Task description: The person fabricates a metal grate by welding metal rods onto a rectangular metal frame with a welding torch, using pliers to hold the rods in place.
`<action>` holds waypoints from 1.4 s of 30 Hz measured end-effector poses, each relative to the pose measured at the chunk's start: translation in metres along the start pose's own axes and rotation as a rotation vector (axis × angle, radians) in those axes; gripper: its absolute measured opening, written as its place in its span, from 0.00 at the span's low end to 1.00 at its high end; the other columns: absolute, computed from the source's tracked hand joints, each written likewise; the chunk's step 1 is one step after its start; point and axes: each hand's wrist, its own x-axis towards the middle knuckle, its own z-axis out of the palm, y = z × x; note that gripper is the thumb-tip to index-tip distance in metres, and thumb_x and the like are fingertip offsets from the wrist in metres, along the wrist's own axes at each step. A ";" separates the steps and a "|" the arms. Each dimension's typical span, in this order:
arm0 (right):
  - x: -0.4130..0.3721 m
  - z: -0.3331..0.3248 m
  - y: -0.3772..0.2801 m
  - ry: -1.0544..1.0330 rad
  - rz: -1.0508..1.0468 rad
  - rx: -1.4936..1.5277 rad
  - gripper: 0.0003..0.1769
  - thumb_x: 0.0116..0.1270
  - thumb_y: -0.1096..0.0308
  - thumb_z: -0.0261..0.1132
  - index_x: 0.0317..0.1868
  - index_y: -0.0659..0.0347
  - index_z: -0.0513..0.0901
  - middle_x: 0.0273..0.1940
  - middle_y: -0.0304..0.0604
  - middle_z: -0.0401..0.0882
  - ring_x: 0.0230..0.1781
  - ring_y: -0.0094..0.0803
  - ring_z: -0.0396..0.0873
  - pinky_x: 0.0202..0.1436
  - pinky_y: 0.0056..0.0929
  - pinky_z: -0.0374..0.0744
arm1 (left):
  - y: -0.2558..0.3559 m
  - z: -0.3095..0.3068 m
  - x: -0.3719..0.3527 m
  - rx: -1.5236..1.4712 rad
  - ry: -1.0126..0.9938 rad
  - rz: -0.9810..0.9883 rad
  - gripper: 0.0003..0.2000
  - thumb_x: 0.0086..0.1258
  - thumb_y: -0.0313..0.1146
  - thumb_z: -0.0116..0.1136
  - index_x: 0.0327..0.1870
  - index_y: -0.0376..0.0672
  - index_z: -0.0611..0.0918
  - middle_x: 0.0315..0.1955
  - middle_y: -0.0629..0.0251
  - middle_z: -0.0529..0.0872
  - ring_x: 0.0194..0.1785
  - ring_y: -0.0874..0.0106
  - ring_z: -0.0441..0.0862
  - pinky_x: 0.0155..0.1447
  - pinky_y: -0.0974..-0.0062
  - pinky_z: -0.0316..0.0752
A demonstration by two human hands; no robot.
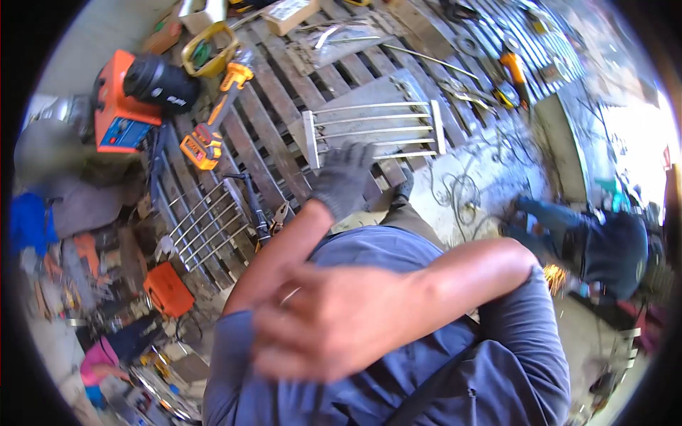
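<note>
My left hand (pixel 344 177) wears a dark glove and reaches out over a wooden pallet (pixel 273 135). Its fingers are apart, just below the lower rod of a metal grille (pixel 373 128) lying there; it grips nothing that I can see. My right hand (pixel 330 330) is bare and blurred, with its fingers spread. It crosses in front of my body and lies against my left arm at the rolled blue sleeve. It holds nothing.
A second grille (pixel 206 224) and pliers (pixel 277 216) lie to the left on the pallet. An orange welding machine (pixel 121 106), a black helmet (pixel 160 82) and an orange clamp (pixel 213 131) sit further left. At right a crouching person (pixel 604 248) works by sparks (pixel 554 277).
</note>
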 end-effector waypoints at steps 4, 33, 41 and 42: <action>-0.105 -0.105 0.063 -0.470 0.145 -0.074 0.11 0.63 0.62 0.72 0.41 0.57 0.82 0.34 0.39 0.78 0.30 0.35 0.83 0.42 0.39 0.85 | 0.012 0.066 0.085 0.146 -0.091 -0.224 0.43 0.75 0.33 0.57 0.93 0.41 0.58 0.90 0.43 0.62 0.92 0.39 0.56 0.91 0.28 0.47; -0.309 -0.366 0.170 0.166 0.699 -0.026 0.09 0.70 0.83 0.76 0.46 0.66 0.84 0.39 0.50 0.88 0.38 0.47 0.90 0.44 0.39 0.85 | 0.016 -0.085 0.140 -0.366 0.599 -0.516 0.48 0.63 0.25 0.74 0.88 0.39 0.63 0.74 0.48 0.76 0.79 0.49 0.73 0.87 0.52 0.64; -0.256 -0.339 0.178 0.190 0.475 -0.077 0.10 0.67 0.78 0.79 0.43 0.62 0.86 0.41 0.47 0.90 0.42 0.50 0.89 0.49 0.47 0.86 | 0.065 -0.177 0.131 -1.494 1.153 -0.145 0.46 0.72 0.24 0.74 0.91 0.41 0.63 0.85 0.51 0.73 0.87 0.54 0.70 0.90 0.50 0.68; -0.243 -0.335 0.173 0.159 0.447 -0.091 0.11 0.65 0.78 0.80 0.43 0.62 0.87 0.40 0.48 0.89 0.42 0.49 0.89 0.50 0.45 0.85 | 0.069 -0.180 0.130 -1.496 1.183 -0.141 0.46 0.72 0.24 0.74 0.91 0.41 0.63 0.85 0.51 0.73 0.88 0.53 0.70 0.90 0.50 0.66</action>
